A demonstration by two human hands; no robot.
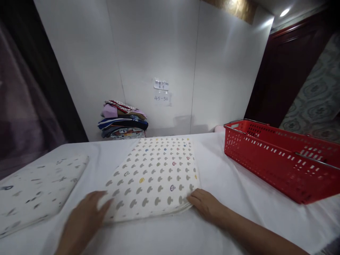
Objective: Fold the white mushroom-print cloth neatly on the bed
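A folded white cloth [159,170] printed with grey and a few coloured mushrooms lies flat in front of me on the white-covered table. At its front right corner, my right hand [204,203] has its fingers closed over the edge, the thumb hidden. My left hand [85,216], smeared by motion, is at the front left corner with thumb and fingers apart. Whether it touches the cloth I cannot tell. Another folded white cloth [45,187], with dark scattered prints, lies to the left of that hand.
A red plastic basket [268,166] with metal handles stands on the right of the white table cover [212,163]. Behind the table's far edge rises a stack of folded fabrics [122,122]. Paper labels [162,97], one reading 45-50, are taped to the pale wall.
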